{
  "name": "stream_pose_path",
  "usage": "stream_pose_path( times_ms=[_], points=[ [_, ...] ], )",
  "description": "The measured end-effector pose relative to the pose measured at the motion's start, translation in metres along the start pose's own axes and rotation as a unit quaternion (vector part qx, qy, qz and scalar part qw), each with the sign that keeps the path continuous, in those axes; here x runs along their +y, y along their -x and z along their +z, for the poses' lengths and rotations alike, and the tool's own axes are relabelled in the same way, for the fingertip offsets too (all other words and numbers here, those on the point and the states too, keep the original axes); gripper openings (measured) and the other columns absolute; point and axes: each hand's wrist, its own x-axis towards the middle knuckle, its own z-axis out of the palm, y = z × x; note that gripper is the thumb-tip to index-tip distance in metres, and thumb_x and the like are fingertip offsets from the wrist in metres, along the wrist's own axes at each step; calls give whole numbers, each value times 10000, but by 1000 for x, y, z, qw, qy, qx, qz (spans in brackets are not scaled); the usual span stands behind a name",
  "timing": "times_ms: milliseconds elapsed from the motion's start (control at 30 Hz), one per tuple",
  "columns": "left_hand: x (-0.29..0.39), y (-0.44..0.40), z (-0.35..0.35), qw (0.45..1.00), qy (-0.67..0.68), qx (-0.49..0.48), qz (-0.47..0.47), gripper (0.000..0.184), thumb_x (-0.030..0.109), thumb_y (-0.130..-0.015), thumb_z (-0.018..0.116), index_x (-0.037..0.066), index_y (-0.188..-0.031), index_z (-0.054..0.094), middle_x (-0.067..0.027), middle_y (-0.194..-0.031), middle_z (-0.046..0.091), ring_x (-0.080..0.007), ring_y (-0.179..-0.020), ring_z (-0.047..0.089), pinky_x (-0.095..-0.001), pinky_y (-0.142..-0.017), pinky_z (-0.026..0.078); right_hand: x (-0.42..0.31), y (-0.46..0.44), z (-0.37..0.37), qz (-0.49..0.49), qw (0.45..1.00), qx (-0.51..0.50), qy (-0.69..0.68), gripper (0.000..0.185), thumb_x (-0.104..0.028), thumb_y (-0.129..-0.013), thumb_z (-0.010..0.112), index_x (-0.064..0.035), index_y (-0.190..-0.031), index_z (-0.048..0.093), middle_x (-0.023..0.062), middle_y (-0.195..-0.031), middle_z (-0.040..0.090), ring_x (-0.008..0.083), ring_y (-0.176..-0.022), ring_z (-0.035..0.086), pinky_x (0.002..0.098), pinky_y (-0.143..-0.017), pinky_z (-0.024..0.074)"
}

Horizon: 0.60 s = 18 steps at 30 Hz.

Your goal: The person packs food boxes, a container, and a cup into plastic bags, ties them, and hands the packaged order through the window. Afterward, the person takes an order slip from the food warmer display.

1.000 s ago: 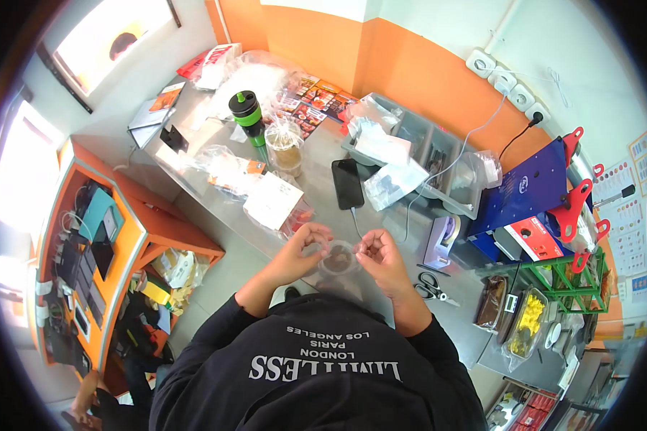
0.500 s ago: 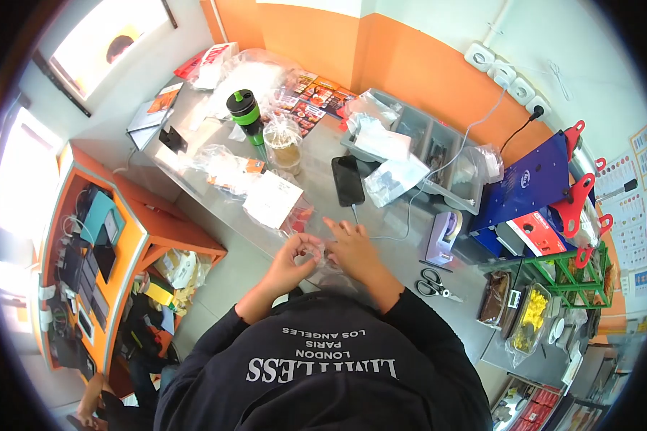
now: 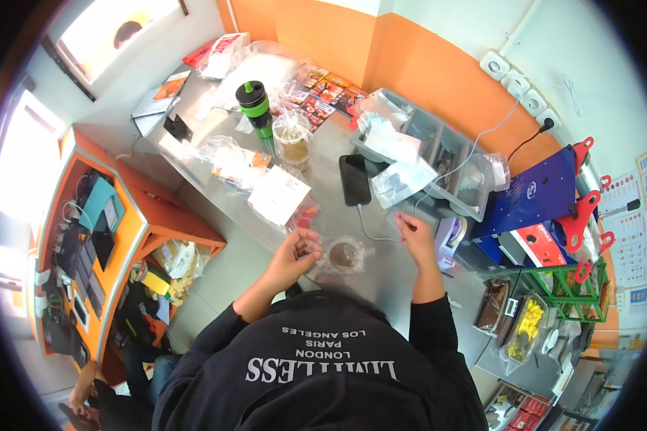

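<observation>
A round container wrapped in clear plastic [image 3: 343, 255], brownish inside, stands near the front edge of the metal table. My left hand [image 3: 297, 254] is just left of it, fingers curled together at the plastic; what they grip is too small to make out. To the right, my right hand [image 3: 415, 235] is raised apart from the container, beside the tape dispenser [image 3: 450, 239]. Its thumb and fingertips are pinched, and anything between them cannot be made out. A black phone [image 3: 355, 179] with a white cable lies beyond the container.
Behind are a green-black tumbler [image 3: 255, 108], another wrapped cup [image 3: 292, 144], a bagged white paper [image 3: 278, 195] and a grey divided bin [image 3: 438, 144]. A blue stand [image 3: 528, 188], green rack [image 3: 571, 287] and yellow-filled tray [image 3: 526, 330] are right. A person's hand [image 3: 83, 391] shows lower left.
My right hand has moved from beside my left hand out to the right, toward the tape dispenser, uncovering the wrapped container. My left hand stays at its left side. The view has shifted slightly.
</observation>
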Motion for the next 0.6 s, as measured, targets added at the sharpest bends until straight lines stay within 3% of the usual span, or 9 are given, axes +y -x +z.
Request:
stream_pose_path(
  times_ms=[33, 67, 133, 233, 300, 367, 467, 533, 600],
  points=[
    [1, 0, 1, 1000, 5, 3, -17, 415, -21, -902, 630, 49, -1275, 463, -26, -1050, 579, -83, -945, 577, -227, -819, 466, 18, 2, -7, 1, 1000, 1, 0, 282, -153, -906, 689, 24, -1125, 683, 67, -934, 630, 132, -732, 575, 263, -649, 474],
    [4, 0, 4, 1000, 5, 1, -16, 415, -21, -902, 630, 49, -1275, 463, -26, -1050, 579, -83, -945, 577, -227, -819, 466, 44, 8, -11, -74, 942, 120, 306, 353, -222, -887, 712, 7, -1152, 670, 84, -916, 644, 193, -745, 595, 314, -666, 485],
    [10, 1, 13, 997, -11, 70, -28, 459, 4, -889, 672, 34, -1290, 450, -39, -1068, 598, -89, -904, 598, -231, -767, 490, 44, 14, -8, -136, 774, 227, 576, 426, -290, -868, 735, -10, -1179, 657, 102, -898, 657, 254, -758, 616, 364, -683, 496],
    [9, -2, 9, 984, -93, 82, -125, 433, 37, -879, 704, 6, -1250, 483, -55, -1084, 608, -102, -875, 619, -244, -720, 509, -62, 61, 40, -143, 941, 39, 304, 371, -335, -871, 708, -19, -1040, 614, 142, -942, 645, 331, -859, 638, 436, -737, 507],
    [8, -5, 7, 985, -118, 60, -108, 394, 79, -880, 714, -16, -1203, 510, -49, -950, 627, -96, -809, 611, -244, -680, 496, -82, 77, 67, -88, 948, -21, 304, 342, -341, -874, 697, -27, -973, 605, 138, -950, 637, 326, -885, 639, 439, -747, 508],
    [12, -6, 4, 985, -144, 37, -86, 369, 120, -882, 725, -37, -1157, 537, -43, -817, 645, -91, -743, 602, -245, -640, 483, -63, 81, 85, -182, 878, -18, 443, 310, -337, -872, 692, -43, -920, 610, 116, -928, 634, 326, -870, 629, 429, -727, 496],
    [18, -11, 5, 967, -235, -14, -101, 275, 146, -893, 711, -29, -1066, 589, -61, -936, 651, -113, -863, 613, -259, -736, 494, -52, 81, 89, -174, 898, -33, 404, 311, -333, -859, 707, -39, -869, 605, 112, -900, 627, 321, -843, 620, 417, -722, 494],
    [13, -8, 9, 912, -387, 39, 132, 239, 159, -912, 690, -16, -1048, 599, -66, -1079, 623, -128, -1028, 583, -281, -866, 478, -62, 83, 83, -196, 914, -15, 356, 295, -304, -849, 722, -33, -859, 606, 110, -904, 630, 306, -842, 623, 406, -722, 496],
    [13, -15, 12, 929, -341, 1, 142, 242, 151, -914, 685, 0, -1079, 591, -69, -1120, 605, -145, -1091, 560, -294, -919, 458, -74, 83, 80, -217, 928, -1, 303, 280, -275, -840, 736, -28, -850, 606, 109, -909, 633, 291, -840, 627, 394, -722, 498]
  ],
)
